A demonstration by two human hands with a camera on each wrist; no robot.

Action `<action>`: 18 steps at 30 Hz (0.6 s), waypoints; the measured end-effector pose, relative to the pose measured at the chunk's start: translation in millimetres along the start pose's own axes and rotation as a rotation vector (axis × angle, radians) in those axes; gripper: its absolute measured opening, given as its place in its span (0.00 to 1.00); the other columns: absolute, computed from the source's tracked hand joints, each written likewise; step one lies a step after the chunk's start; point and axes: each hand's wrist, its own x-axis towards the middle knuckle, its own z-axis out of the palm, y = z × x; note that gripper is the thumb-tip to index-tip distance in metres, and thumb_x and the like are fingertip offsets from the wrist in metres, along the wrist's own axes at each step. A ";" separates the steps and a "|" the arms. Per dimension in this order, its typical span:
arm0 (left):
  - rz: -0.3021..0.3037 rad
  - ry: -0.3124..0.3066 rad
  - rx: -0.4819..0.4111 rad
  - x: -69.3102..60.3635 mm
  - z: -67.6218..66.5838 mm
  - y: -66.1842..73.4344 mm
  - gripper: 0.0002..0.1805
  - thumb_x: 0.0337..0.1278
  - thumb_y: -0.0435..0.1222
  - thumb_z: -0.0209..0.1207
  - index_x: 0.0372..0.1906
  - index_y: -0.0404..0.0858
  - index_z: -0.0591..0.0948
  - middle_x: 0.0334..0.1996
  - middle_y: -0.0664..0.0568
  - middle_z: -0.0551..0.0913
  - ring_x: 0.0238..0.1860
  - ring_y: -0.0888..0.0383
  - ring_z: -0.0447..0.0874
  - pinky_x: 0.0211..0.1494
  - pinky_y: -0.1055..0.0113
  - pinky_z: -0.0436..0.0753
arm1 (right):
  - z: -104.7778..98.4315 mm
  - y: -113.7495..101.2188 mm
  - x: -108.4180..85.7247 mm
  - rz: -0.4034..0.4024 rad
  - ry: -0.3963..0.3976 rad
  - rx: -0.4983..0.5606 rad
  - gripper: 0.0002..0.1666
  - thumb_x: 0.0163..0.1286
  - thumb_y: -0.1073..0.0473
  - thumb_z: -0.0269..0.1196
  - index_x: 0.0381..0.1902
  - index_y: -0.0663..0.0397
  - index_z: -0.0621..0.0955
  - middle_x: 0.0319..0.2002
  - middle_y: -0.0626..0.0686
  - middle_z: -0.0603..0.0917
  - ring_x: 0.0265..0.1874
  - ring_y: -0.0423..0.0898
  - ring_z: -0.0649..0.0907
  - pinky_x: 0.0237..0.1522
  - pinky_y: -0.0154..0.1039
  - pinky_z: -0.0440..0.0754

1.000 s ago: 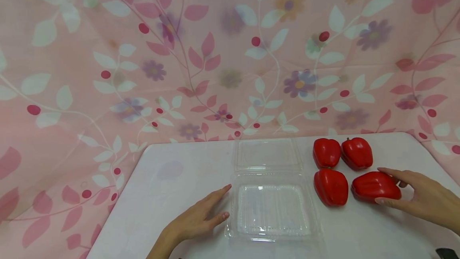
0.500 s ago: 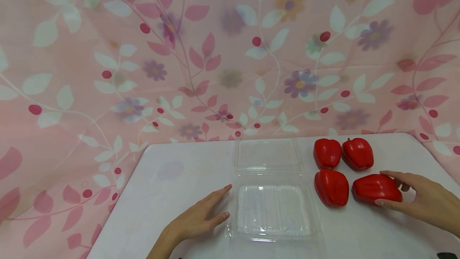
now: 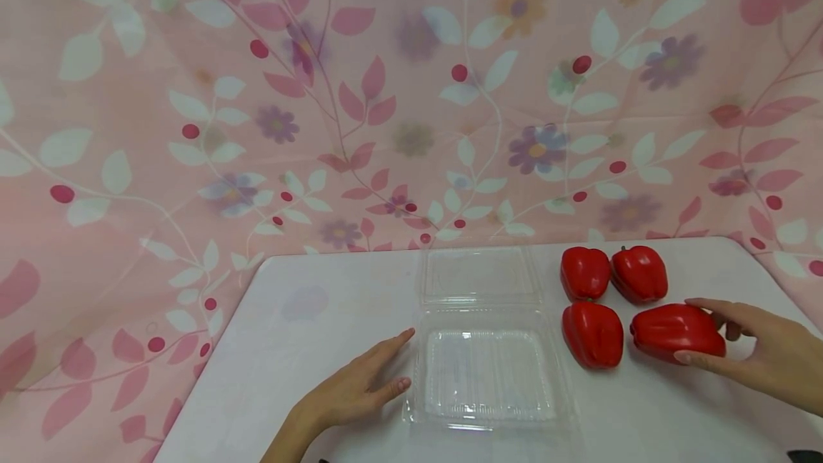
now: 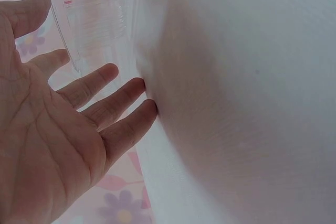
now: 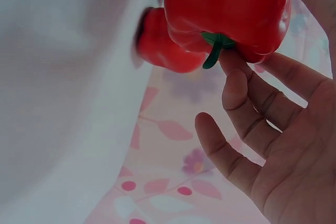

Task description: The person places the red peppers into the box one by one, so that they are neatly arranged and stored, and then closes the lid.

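Observation:
My right hand (image 3: pixel 768 352) pinches a glossy red bell pepper (image 3: pixel 675 332) between thumb and fingers at the table's right side. Its green stem (image 5: pixel 212 53) points toward the palm in the right wrist view; whether it touches the table I cannot tell. The left hand (image 3: pixel 350 388) lies beside the left edge of a clear plastic clamshell container (image 3: pixel 485 377), fingers spread and holding nothing. Its lid (image 3: pixel 476 274) is folded back, away from me. In the left wrist view, fingertips (image 4: pixel 149 107) reach close to the tabletop, and the container wall (image 4: pixel 100 14) rises beyond.
Several red bell peppers stand right of the container: one at back (image 3: pixel 584 273), one beside it (image 3: pixel 639 274), one in front (image 3: pixel 592 334). The white table (image 3: pixel 308 313) meets a pink floral cloth (image 3: pixel 398 134) behind. Something dark (image 3: pixel 805 456) shows at the bottom right corner.
The right hand and the bell pepper in it have shifted slightly right and a little up in the head view. The left hand and container have stayed put.

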 end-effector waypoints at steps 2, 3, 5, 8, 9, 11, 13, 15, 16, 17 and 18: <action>0.001 0.001 0.004 -0.1 0.2 -0.2 0.39 0.68 0.59 0.51 0.78 0.62 0.50 0.75 0.62 0.56 0.74 0.53 0.57 0.69 0.41 0.63 | -2.8 -2.9 -0.7 -0.006 0.015 0.001 0.58 0.37 0.38 0.81 0.58 0.68 0.74 0.34 0.54 0.79 0.32 0.53 0.73 0.23 0.38 0.75; 0.002 0.000 0.004 -0.1 0.2 -0.2 0.39 0.68 0.60 0.51 0.79 0.62 0.50 0.75 0.62 0.56 0.74 0.53 0.57 0.69 0.40 0.63 | -4.0 -4.4 -1.0 -0.009 0.024 0.002 0.57 0.37 0.38 0.82 0.58 0.68 0.74 0.34 0.54 0.79 0.32 0.53 0.73 0.22 0.38 0.75; 0.000 -0.001 0.004 -0.2 0.2 -0.3 0.39 0.68 0.60 0.50 0.79 0.62 0.50 0.75 0.61 0.56 0.74 0.53 0.57 0.69 0.40 0.63 | -6.1 -7.6 -1.7 -0.011 0.039 0.007 0.58 0.36 0.38 0.82 0.58 0.69 0.74 0.34 0.55 0.79 0.32 0.53 0.73 0.22 0.38 0.75; -0.003 -0.001 0.000 -0.1 0.0 -0.3 0.39 0.68 0.60 0.50 0.79 0.62 0.50 0.75 0.61 0.56 0.74 0.52 0.57 0.69 0.40 0.63 | -8.9 -12.8 -2.3 -0.013 0.050 0.013 0.58 0.36 0.38 0.82 0.58 0.68 0.74 0.35 0.57 0.80 0.32 0.54 0.73 0.22 0.39 0.75; -0.005 -0.001 -0.002 -0.2 -0.1 -0.2 0.39 0.68 0.60 0.50 0.78 0.62 0.50 0.75 0.61 0.57 0.74 0.52 0.57 0.69 0.40 0.63 | -9.8 -14.6 -2.5 -0.013 0.051 0.015 0.58 0.36 0.38 0.82 0.58 0.68 0.74 0.36 0.57 0.80 0.32 0.54 0.74 0.22 0.39 0.76; -0.005 -0.001 -0.003 -0.1 -0.1 -0.2 0.39 0.68 0.61 0.50 0.78 0.62 0.50 0.75 0.61 0.56 0.74 0.52 0.57 0.69 0.40 0.63 | -11.3 -18.1 -3.0 -0.013 0.047 0.017 0.58 0.36 0.38 0.82 0.59 0.68 0.74 0.36 0.58 0.80 0.32 0.54 0.74 0.22 0.39 0.76; -0.004 -0.001 -0.004 0.0 0.0 -0.1 0.39 0.68 0.61 0.50 0.78 0.62 0.50 0.75 0.61 0.56 0.74 0.52 0.57 0.69 0.40 0.63 | -12.6 -21.6 -3.4 -0.015 0.041 0.017 0.58 0.37 0.37 0.82 0.59 0.67 0.74 0.37 0.58 0.80 0.32 0.54 0.74 0.22 0.39 0.76; -0.004 0.000 -0.002 0.1 0.2 -0.2 0.39 0.67 0.61 0.50 0.78 0.62 0.50 0.75 0.61 0.56 0.74 0.52 0.57 0.69 0.40 0.63 | -13.6 -24.8 -3.5 -0.013 0.025 0.019 0.58 0.38 0.37 0.81 0.60 0.67 0.74 0.37 0.57 0.80 0.33 0.54 0.74 0.23 0.39 0.76; -0.003 0.001 0.000 0.2 0.5 -0.3 0.39 0.67 0.61 0.49 0.78 0.62 0.50 0.75 0.61 0.56 0.74 0.52 0.57 0.69 0.40 0.63 | -14.2 -26.5 -3.5 -0.009 0.015 0.023 0.58 0.38 0.36 0.81 0.60 0.66 0.74 0.37 0.57 0.80 0.33 0.54 0.74 0.23 0.39 0.76; -0.003 0.001 0.001 0.2 0.8 -0.4 0.39 0.67 0.62 0.49 0.78 0.63 0.50 0.75 0.62 0.56 0.74 0.53 0.57 0.69 0.40 0.63 | -14.4 -28.1 -3.6 -0.005 0.006 0.027 0.58 0.39 0.36 0.80 0.60 0.66 0.74 0.38 0.57 0.80 0.34 0.55 0.74 0.24 0.39 0.76; -0.001 0.002 0.000 0.2 1.2 -0.5 0.39 0.67 0.61 0.50 0.78 0.63 0.50 0.75 0.62 0.56 0.74 0.53 0.57 0.69 0.40 0.63 | -14.7 -29.6 -3.8 -0.002 -0.001 0.030 0.58 0.40 0.36 0.80 0.61 0.66 0.74 0.38 0.57 0.80 0.34 0.55 0.74 0.24 0.39 0.76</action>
